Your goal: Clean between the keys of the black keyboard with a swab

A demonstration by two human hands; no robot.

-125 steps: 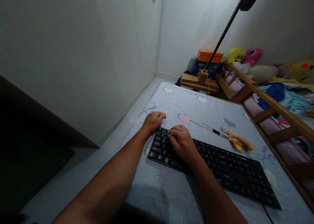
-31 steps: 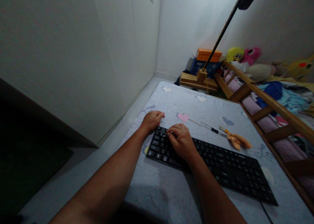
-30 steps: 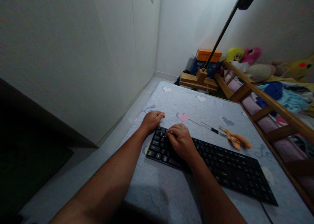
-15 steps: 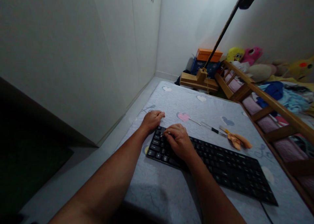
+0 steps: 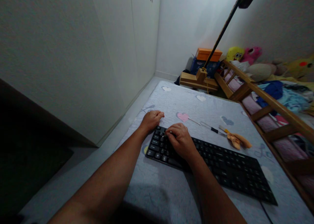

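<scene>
A black keyboard (image 5: 235, 171) lies at a slant on the quilted bed cover (image 5: 176, 99). My right hand (image 5: 181, 139) is over its left part, fingers pinched on a thin cotton swab (image 5: 165, 135) whose pale tip meets the gaps between the keys. Most of the swab is hidden by the fingers. My left hand (image 5: 152, 120) rests at the keyboard's far left corner, fingers curled in; whatever they may hold is hidden. Beyond the keyboard lie another white swab (image 5: 194, 121), a wire keycap puller (image 5: 214, 130) with a black handle and a yellow-handled brush (image 5: 224, 129).
An orange cloth (image 5: 238, 141) lies bunched beside the brush. A wooden bed rail (image 5: 272, 98) runs along the right, with clothes and plush toys behind it. White cabinet doors (image 5: 115, 54) rise on the left. A wooden stand (image 5: 198, 78) with a slanted pole is at the back.
My right hand has shifted very slightly right and up with the swab tip. My left hand has hardly moved, and the keyboard lies as before.
</scene>
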